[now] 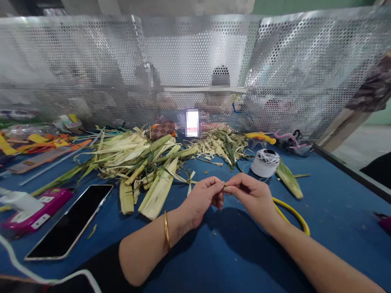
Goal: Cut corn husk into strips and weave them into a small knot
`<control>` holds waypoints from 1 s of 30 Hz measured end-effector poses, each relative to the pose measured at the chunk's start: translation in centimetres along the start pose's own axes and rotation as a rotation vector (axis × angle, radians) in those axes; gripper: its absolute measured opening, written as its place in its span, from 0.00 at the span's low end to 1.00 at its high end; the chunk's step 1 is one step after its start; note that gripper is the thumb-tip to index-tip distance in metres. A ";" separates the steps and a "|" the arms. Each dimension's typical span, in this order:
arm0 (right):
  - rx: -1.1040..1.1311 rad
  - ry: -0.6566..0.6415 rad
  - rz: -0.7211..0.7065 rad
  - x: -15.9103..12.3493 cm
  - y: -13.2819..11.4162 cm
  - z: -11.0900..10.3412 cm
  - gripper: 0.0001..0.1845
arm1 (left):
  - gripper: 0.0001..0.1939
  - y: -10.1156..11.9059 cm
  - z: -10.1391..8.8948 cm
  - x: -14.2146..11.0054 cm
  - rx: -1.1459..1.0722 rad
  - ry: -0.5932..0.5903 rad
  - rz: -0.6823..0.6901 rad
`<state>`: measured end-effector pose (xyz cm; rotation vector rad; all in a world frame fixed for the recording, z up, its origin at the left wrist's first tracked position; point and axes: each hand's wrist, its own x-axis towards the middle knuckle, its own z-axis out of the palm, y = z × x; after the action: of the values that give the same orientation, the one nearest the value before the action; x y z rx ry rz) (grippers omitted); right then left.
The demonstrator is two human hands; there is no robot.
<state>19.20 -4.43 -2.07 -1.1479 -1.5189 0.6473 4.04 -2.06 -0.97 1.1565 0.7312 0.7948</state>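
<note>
My left hand [201, 200], with a gold bangle on its wrist, and my right hand [254, 200] meet above the blue table [194, 267]. Both are closed in a pinch on a small greenish leaf strip [225, 186], mostly hidden by the fingertips. Thin pale thread seems to run below the right fingers. Beyond my right hand stands a spool of white thread [265, 164]. A pale green leaf piece [288, 179] lies to the spool's right. Just past my left hand is a small knotted bunch of leaf strips [189, 177].
A heap of pale green leaves and stalks [131, 153] fills the back left, with shredded bits [219, 145] behind my hands. A phone [72, 221] and a magenta power strip [44, 209] lie left. A yellow cable [294, 213] curves at right. A perforated metal screen [184, 47] closes the back.
</note>
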 end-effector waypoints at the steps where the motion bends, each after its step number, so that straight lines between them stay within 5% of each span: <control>1: 0.038 0.007 0.049 0.1 -0.2 0.1 0.08 | 0.12 0.1 0.0 0.0 0.062 0.025 0.049; 9: 0.286 0.011 0.396 0.2 -1.2 0.5 0.15 | 0.12 0.3 -0.3 -0.2 0.630 0.172 0.329; 14: 0.318 0.067 0.393 0.4 -0.8 0.3 0.15 | 0.18 1.0 -1.2 0.3 0.721 0.183 0.314; 19: 0.313 0.179 0.319 1.2 -0.4 -1.1 0.16 | 0.11 4.1 -4.3 0.9 1.170 0.537 0.355; 23: 0.270 0.165 0.298 1.5 0.3 -1.5 0.15 | 0.18 5.3 -6.5 1.1 1.398 0.474 0.165; 27: 0.193 0.094 0.290 1.6 1.1 -1.2 0.15 | 0.05 4.7 -7.1 1.5 1.378 0.340 0.065; 30: 0.179 0.087 0.267 1.7 0.9 -1.4 0.15 | 0.05 4.6 -6.4 1.6 0.955 0.336 0.153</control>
<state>20.85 -2.78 -1.74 -1.2343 -1.2189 0.8834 -1.18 3.36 1.78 1.9710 1.3950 0.7880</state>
